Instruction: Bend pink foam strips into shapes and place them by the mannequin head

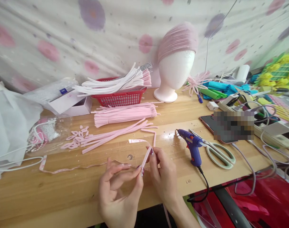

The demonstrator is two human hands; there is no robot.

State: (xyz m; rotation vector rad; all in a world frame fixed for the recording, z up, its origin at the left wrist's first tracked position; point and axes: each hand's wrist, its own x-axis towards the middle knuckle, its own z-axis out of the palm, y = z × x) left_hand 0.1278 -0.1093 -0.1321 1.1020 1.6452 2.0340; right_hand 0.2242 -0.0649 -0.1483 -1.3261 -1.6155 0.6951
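Note:
A pink fuzzy stem (pixel 154 138) is pinched near its lower end by my left hand (pixel 122 188) and a little higher by my right hand (pixel 162 172). Its upper part bends to the left beyond my fingers. Alongside it runs a thin measuring tape (pixel 70 170), which trails left over the wooden table (pixel 21 193); its pale end lies above my hands. Loose pink stems (pixel 116 134) rest behind my hands, with small pink loops (pixel 69 145) at their left end. Further back lies a thick pink bundle (pixel 125 114).
A blue glue gun (pixel 194 147), green-handled scissors (pixel 220 155) and a phone (pixel 207 123) lie to the right, among cables. Behind stand a red basket (pixel 122 98) of white stems and a foam head (pixel 176 71) with a pink cap. Plastic bags (pixel 11 117) are at the left.

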